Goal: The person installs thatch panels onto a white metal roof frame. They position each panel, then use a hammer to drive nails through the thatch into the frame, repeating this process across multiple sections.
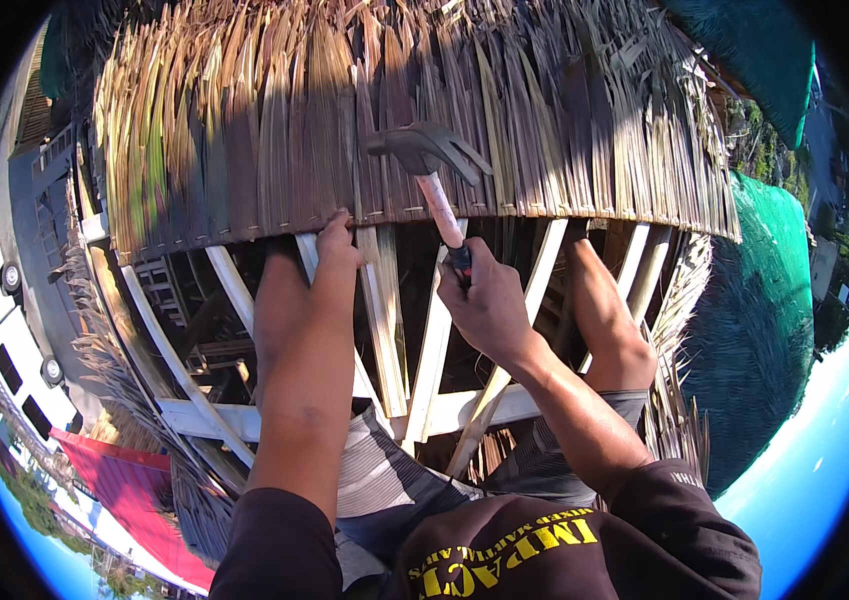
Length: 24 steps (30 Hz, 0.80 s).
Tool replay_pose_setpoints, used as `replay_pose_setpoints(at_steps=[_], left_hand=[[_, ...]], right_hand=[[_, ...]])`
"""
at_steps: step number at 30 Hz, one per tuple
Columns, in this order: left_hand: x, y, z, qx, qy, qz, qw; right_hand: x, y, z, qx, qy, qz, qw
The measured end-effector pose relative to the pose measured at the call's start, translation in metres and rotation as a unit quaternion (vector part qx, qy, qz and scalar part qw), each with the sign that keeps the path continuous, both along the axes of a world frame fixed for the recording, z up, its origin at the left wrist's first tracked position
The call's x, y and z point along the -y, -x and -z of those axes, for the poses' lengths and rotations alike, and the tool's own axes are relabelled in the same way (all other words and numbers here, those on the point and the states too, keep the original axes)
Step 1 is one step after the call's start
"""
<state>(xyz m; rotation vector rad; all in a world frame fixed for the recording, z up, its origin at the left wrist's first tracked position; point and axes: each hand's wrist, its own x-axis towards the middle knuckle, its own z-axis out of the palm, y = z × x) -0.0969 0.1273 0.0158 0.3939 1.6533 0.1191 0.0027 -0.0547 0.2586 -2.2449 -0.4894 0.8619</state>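
Note:
My right hand [487, 305] is wrapped round the grip of a claw hammer [437, 205]. Its dark head is raised over the thatch, claw pointing right. A wide panel of dried palm thatch [294, 140] spans the roof frame, stitched along its straight near edge. At that edge, left of the hammer, my left hand [339, 243] has its fingers closed. Whatever they pinch, if anything, is too small to make out. Just right of that hand, a pale wooden rafter [384, 320] runs under the panel.
My legs straddle open gaps between several rafters, above a white crossbeam [214, 418]. Dark space lies below. Green thatched roofs [769, 300] stand at the right. At the left are a red roof [124, 490], a white vehicle [14, 345] and a road far below.

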Motion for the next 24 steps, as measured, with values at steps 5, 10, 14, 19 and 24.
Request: replay_pose_setpoints(at_steps=[5,10,14,19,24], left_hand=[[0.007,0.011,0.019,0.013,-0.051,-0.046,0.998],[0.006,0.006,0.02,0.043,-0.041,-0.041,0.997],[0.004,0.002,0.012,0.041,0.003,-0.046,0.998],[0.004,0.01,0.0,-0.024,0.032,-0.001,0.999],[0.052,0.027,-0.069,-0.074,-0.248,0.337,0.905]], right_hand=[[-0.013,0.023,0.013,-0.038,-0.021,0.086,0.995],[-0.05,-0.013,0.028,-0.036,0.216,-0.077,0.973],[-0.027,-0.003,-0.002,0.13,-0.096,0.088,0.983],[-0.02,0.048,0.053,-0.004,0.148,-0.034,0.988],[0.009,0.027,0.085,-0.092,0.127,0.101,0.982]])
